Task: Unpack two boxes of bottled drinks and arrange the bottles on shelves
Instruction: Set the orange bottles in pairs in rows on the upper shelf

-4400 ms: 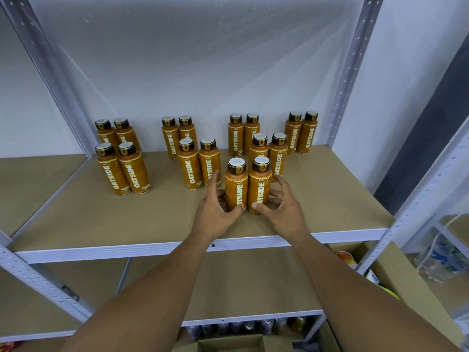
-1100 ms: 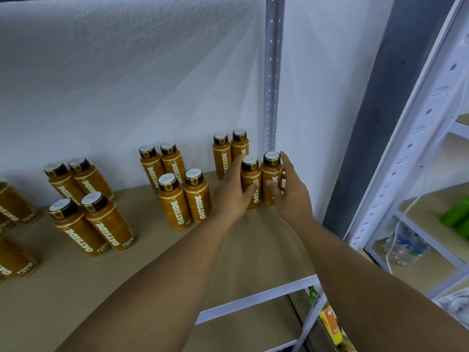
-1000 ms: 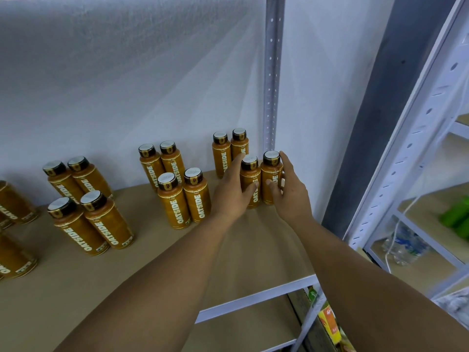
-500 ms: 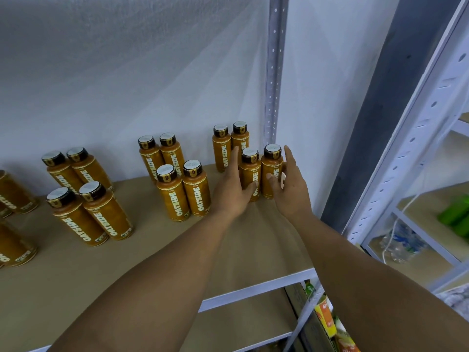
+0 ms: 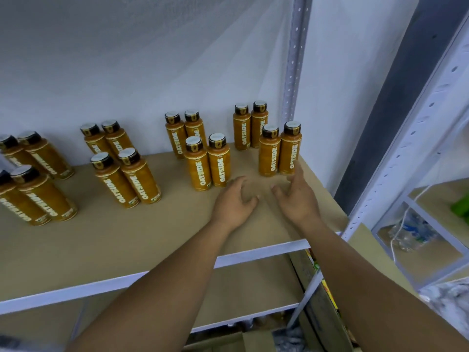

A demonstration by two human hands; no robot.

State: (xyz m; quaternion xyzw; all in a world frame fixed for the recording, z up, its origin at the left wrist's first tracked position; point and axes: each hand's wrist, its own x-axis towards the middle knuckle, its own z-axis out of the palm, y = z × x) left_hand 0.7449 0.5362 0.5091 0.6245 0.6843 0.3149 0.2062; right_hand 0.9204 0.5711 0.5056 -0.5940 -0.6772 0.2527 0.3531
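Several brown OATSIDE bottles with dark caps stand in pairs on the brown shelf board (image 5: 152,240). The rightmost front pair (image 5: 279,151) stands upright by the right upright post, in front of a back pair (image 5: 250,128). My left hand (image 5: 234,201) and my right hand (image 5: 295,199) hover over the board just in front of that front pair, fingers spread, holding nothing. The right fingertips are close to the pair's base. Another pair (image 5: 206,163) stands left of my left hand.
A perforated metal post (image 5: 291,59) marks the shelf's back right corner, with a white wall behind. A second rack (image 5: 416,128) stands to the right with plastic water bottles (image 5: 408,232) on it. An open cardboard box (image 5: 253,341) sits below, under a lower shelf.
Both hands let go of the rightmost front pair of bottles and drew back toward me over the board. The pair stays standing by the post.
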